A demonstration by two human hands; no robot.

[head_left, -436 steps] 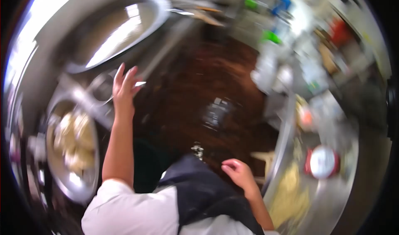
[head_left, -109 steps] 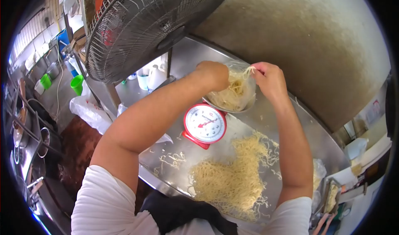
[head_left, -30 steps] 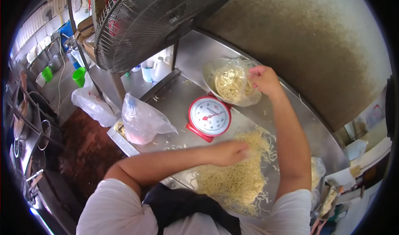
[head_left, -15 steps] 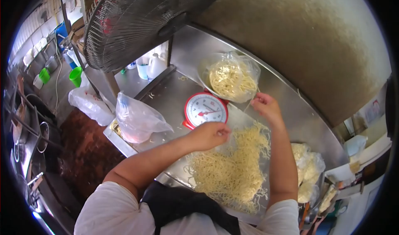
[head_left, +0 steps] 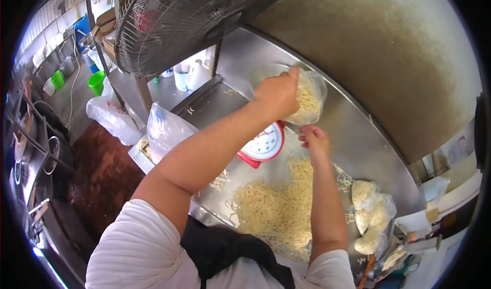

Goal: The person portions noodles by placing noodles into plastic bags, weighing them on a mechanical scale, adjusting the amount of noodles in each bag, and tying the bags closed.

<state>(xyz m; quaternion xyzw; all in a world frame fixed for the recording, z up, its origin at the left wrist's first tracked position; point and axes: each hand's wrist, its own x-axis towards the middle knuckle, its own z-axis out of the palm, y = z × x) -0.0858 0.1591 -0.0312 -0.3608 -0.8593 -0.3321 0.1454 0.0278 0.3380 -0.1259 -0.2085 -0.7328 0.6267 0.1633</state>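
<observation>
My left hand (head_left: 279, 94) is closed over the left side of a clear bag of noodles (head_left: 309, 99), which rests on a metal bowl (head_left: 266, 72) on the scale; what its fingers hold is hidden. Just below the bag, my right hand (head_left: 314, 136) has its fingertips pressed together; anything between them is too small to make out. The red scale's white dial (head_left: 265, 145) shows partly beneath my left forearm. Loose yellow noodles (head_left: 271, 207) lie spread on the metal table (head_left: 378, 156), partly covered by my right forearm.
A large fan (head_left: 179, 28) hangs over the upper left. White plastic bags (head_left: 166, 128) sit at the table's left end. Several bagged noodle portions (head_left: 368, 207) lie at the right. A wall (head_left: 388, 59) rises behind the table's raised back edge.
My left hand has moved up from beside the noodle pile, past the dial, to the bag. My right hand has left the bag's right side and come lower. The bag sits further right over the bowl.
</observation>
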